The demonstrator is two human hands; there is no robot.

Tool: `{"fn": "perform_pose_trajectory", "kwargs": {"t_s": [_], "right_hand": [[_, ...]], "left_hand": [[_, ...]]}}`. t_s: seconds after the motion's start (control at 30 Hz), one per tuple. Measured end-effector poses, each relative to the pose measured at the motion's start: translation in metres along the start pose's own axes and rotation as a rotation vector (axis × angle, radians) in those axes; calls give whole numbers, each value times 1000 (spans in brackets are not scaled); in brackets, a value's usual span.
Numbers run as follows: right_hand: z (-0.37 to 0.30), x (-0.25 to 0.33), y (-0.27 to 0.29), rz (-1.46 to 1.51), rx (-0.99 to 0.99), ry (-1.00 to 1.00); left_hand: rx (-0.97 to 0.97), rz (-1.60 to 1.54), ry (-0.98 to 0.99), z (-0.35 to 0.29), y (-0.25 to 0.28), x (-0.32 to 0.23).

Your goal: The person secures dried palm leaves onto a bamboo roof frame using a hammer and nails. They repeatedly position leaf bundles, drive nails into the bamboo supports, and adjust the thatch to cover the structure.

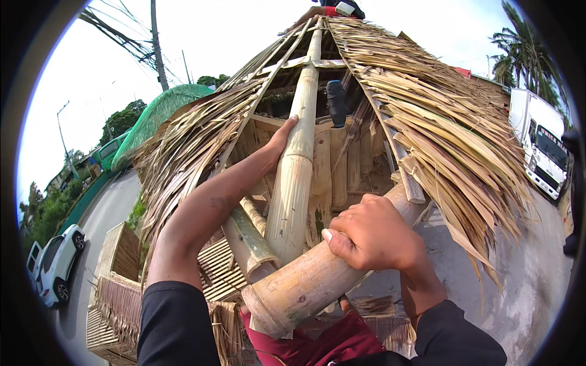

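A long pale bamboo pole [296, 183] runs up the middle of a thatched roof frame towards its peak. My left hand [282, 139] is wrapped around this pole from its left side, with most of the fingers hidden behind it. Low in front of me, a thicker bamboo pole [305, 287] lies slanting from lower middle to the right. On top of it my right hand [381, 235] is closed in a grip, its thumb towards me and its fingertips out of sight. A shorter cut bamboo piece [249, 244] ends beside the thick pole. An upright black-wrapped handle [336, 104] stands beyond the long pole.
Dry thatch [433, 128] covers the right slope, and more thatch [183, 146] hangs on the left. Another person [342, 9] is at the peak. Far below, a white car [58, 262] is on the road [110, 207] and a white truck [543, 146] stands right. Slatted bamboo structures [113, 317] lie lower left.
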State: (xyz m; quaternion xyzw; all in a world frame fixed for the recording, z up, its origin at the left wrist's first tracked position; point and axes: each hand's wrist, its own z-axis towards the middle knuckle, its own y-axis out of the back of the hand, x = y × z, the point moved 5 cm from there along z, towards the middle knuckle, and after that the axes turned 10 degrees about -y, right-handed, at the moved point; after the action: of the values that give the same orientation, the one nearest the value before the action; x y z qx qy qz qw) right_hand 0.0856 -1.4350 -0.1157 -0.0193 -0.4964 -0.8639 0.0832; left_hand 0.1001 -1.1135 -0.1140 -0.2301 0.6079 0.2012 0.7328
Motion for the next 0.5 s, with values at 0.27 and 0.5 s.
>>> {"fn": "perform_pose_trajectory", "kwargs": {"t_s": [0.27, 0.5], "right_hand": [[3, 17, 3, -21, -101, -18], [5, 15, 6, -78, -193, 43]], "left_hand": [[21, 1474, -77, -171, -50, -101], [-104, 1898, -275, -324, -202, -65]]}}
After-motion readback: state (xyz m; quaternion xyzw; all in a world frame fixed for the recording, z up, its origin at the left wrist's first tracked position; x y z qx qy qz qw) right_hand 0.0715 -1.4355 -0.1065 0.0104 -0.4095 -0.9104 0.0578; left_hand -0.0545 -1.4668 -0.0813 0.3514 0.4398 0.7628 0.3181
